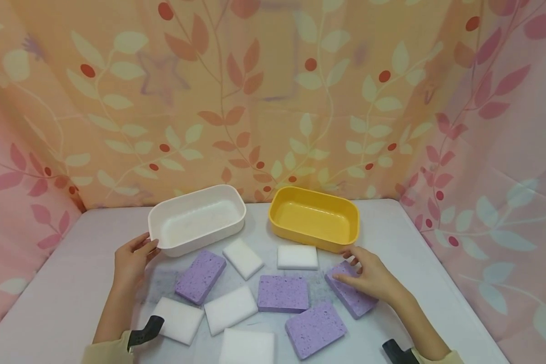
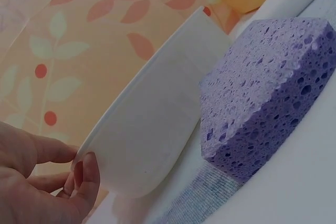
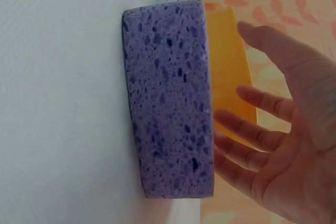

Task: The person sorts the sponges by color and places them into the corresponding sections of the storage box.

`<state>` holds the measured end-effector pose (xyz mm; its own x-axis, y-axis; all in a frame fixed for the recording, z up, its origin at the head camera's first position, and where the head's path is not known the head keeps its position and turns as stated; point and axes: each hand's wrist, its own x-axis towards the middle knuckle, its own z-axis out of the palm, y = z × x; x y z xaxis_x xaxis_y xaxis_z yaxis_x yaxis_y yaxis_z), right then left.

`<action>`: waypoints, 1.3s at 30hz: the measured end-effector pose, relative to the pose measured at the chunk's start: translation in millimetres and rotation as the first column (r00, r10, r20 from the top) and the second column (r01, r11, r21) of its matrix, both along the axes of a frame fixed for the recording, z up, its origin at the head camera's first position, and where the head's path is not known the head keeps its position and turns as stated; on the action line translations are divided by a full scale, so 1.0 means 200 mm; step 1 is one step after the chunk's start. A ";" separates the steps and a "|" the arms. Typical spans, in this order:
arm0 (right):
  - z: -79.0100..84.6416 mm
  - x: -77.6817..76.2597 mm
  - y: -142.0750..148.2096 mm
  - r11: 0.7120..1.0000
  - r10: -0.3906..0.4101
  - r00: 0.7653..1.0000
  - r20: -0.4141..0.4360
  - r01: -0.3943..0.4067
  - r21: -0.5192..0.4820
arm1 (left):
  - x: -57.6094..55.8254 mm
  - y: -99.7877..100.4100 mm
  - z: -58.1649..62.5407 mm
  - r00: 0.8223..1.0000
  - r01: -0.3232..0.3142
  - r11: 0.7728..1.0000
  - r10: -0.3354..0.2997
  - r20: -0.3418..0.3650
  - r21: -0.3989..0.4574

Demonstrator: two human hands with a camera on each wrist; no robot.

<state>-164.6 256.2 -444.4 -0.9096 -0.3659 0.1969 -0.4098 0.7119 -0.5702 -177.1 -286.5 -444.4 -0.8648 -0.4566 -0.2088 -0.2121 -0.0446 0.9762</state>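
Note:
At the left end of the white plastic tub (image 1: 195,242), my left hand (image 1: 134,257) pinches the rim between thumb and fingers. The left wrist view shows the tub's outer wall (image 2: 147,114) rising from the fingertips, close to a purple sponge (image 2: 262,87). My right hand (image 1: 368,270) hovers with fingers spread and relaxed above another purple sponge (image 1: 352,298), just in front of the yellow tub (image 1: 316,236). In the right wrist view that sponge (image 3: 170,98) lies flat, and nothing is held in the hand (image 3: 278,124). Both tubs' visible insides hold nothing.
Between and before the hands lie more purple sponges (image 1: 283,293) and several white sponge blocks (image 1: 231,309), spaced close together on the pale tabletop (image 1: 56,283). A patterned curtain (image 1: 273,101) hangs right behind the tubs and along both sides.

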 end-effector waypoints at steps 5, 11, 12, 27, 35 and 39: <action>-0.01 -0.01 0.02 0.999 0.032 0.999 -0.016 -0.032 0.021 | 0.01 0.02 0.02 1.000 0.001 1.000 -0.001 -0.016 0.014; -0.01 -0.01 0.02 0.997 0.057 0.998 -0.007 -0.057 0.052 | 0.01 0.02 0.02 1.000 -0.003 0.999 0.004 -0.026 0.037; -0.01 0.00 0.03 0.997 0.057 0.998 0.004 -0.058 0.058 | 0.01 0.02 0.02 1.000 -0.002 0.999 0.003 -0.026 0.037; 0.00 0.01 0.04 0.989 0.046 0.992 0.117 -0.062 0.131 | 0.02 0.02 0.02 0.999 -0.003 0.998 0.005 -0.035 0.063; 0.00 0.00 0.03 0.990 0.038 0.992 0.118 -0.054 0.129 | 0.01 0.01 0.01 0.999 -0.004 0.997 0.006 -0.035 0.072; 0.02 0.01 0.02 0.993 0.028 0.990 0.135 -0.043 0.111 | 0.01 0.01 0.01 0.999 -0.008 0.996 0.011 -0.035 0.085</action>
